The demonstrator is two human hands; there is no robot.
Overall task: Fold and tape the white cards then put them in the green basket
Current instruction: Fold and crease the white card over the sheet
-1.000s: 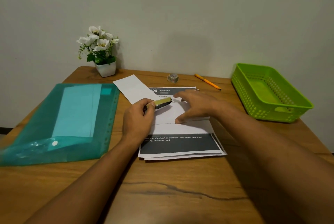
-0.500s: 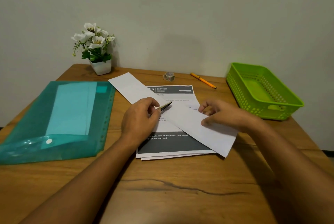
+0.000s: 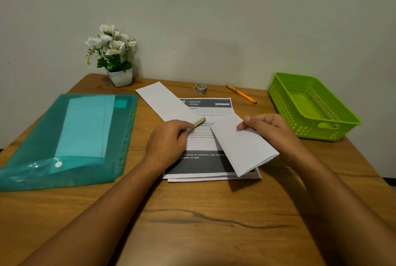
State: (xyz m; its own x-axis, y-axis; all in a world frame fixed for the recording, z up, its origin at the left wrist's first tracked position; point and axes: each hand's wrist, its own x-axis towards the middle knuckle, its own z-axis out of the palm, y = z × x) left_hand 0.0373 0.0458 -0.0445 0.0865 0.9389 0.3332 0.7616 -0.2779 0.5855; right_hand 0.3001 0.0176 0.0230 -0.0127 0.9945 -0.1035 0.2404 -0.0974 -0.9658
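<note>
The right hand [image 3: 272, 130] has its grip pinching the far end of a folded white paper card [image 3: 246, 150]. This card runs diagonally (layered edges show at its near end) over the right side of a stack of printed paper sheets [image 3: 203, 162], which lies at the centre of the brown wooden tabletop [image 3: 192, 223].

The left hand [image 3: 169, 143] rests on the stack. Its grip is pressed together around a thin olive-coloured flat strip [image 3: 199, 123], whose tip points away and to the right.

A long flat white paper card [image 3: 162, 102] lies with its far end on the tabletop and its near end under the left hand.

The green perforated plastic basket [image 3: 308, 131] stands well apart from both cards, at the right edge of the tabletop.

Along the far edge stand a small roll of clear tape [image 3: 201, 88], an orange pen [image 3: 241, 93] and a white pot of white flowers [image 3: 115, 57]. A teal translucent plastic folder [image 3: 70, 137] lies at the left.
</note>
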